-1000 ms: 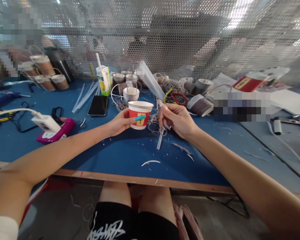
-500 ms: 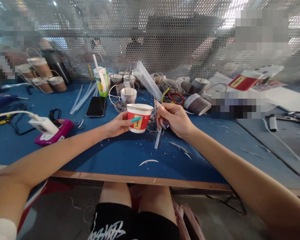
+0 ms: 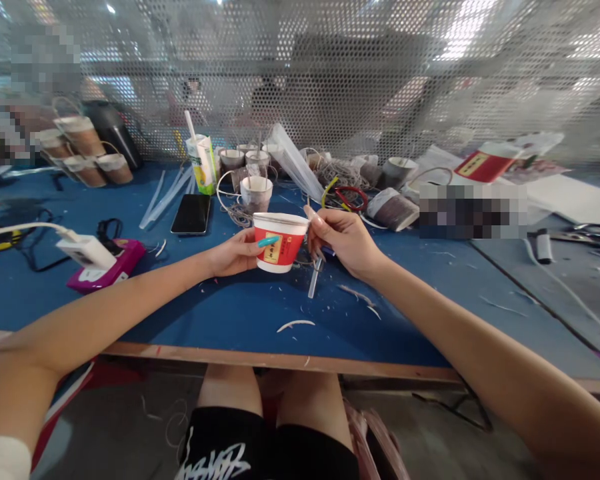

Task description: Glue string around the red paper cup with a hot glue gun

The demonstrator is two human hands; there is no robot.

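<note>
My left hand (image 3: pixel 236 253) grips a red and white paper cup (image 3: pixel 286 250) from its left side, with a turquoise-nailed thumb across the printed front. The cup is held above the blue table, rim up and slightly tilted. At the cup's right rim, my right hand (image 3: pixel 345 239) is closed in a pinch. A thin pale tip shows above its fingers, but what it belongs to is hidden. Below that hand, a short clear glue stick (image 3: pixel 315 280) lies on the table. Behind the cup stands a greyish cup (image 3: pixel 257 193) with cord around it.
A phone (image 3: pixel 191 214), a drink carton (image 3: pixel 203 165) and a purple power socket (image 3: pixel 107 267) are on the left. Clear glue sticks (image 3: pixel 296 161), tangled cord (image 3: pixel 347 175) and red-handled pliers (image 3: pixel 351 199) lie behind. Scissors (image 3: pixel 593 233) are at right. Another person's fingertips show at far left.
The red cup has moved slightly down, and my right fingers are closer against its rim. The blue tool at far left has left its place, and another person's fingertips appear there.
</note>
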